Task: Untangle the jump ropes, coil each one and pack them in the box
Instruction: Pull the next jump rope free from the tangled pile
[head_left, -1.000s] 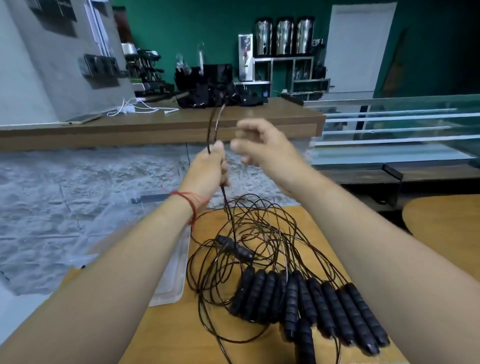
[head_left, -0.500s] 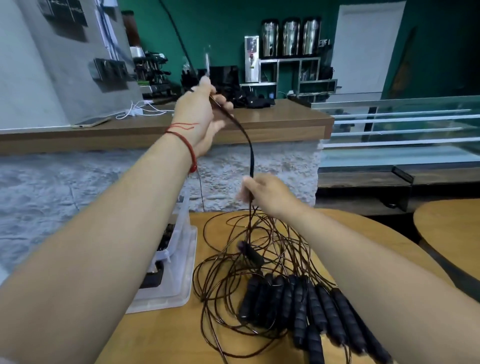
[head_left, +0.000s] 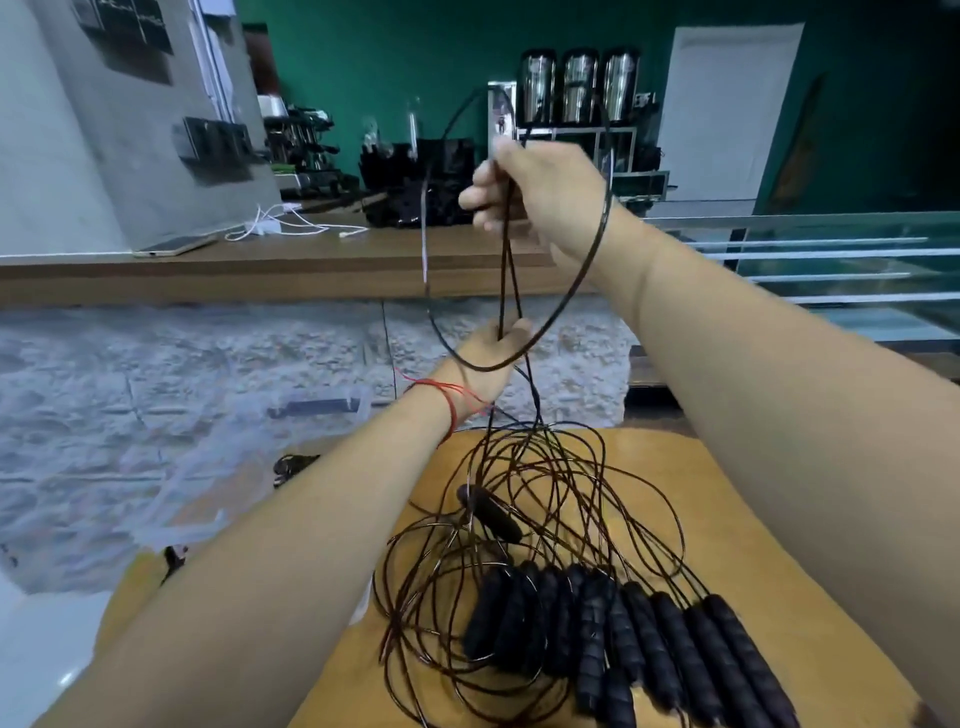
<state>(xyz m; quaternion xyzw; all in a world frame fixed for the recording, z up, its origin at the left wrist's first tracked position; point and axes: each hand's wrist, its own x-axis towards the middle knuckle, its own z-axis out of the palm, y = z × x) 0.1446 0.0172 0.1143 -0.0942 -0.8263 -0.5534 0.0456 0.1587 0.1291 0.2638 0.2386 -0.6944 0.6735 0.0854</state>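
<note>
A tangle of thin dark jump ropes (head_left: 524, 499) lies on the wooden table (head_left: 727, 519), with several black foam handles (head_left: 639, 639) side by side at the near edge and one handle (head_left: 493, 514) apart in the middle. My left hand (head_left: 493, 348), red thread on its wrist, grips two strands above the pile. Higher up, my right hand (head_left: 540, 192) pinches the same rope, and a wide loop (head_left: 587, 270) hangs around both hands. The clear plastic box (head_left: 311, 410) stands blurred at the left, behind my left forearm.
A wooden counter (head_left: 311, 260) runs across the back with a phone (head_left: 174, 245), a white charger cable (head_left: 280, 226) and black coffee equipment (head_left: 415, 182). A glass display case (head_left: 831, 260) stands at the right. A second wooden table edge shows at far right.
My hands have swapped heights: the left dropped from up high to just above the pile, and the right rose with the rope, leaving a big loop hanging around both.
</note>
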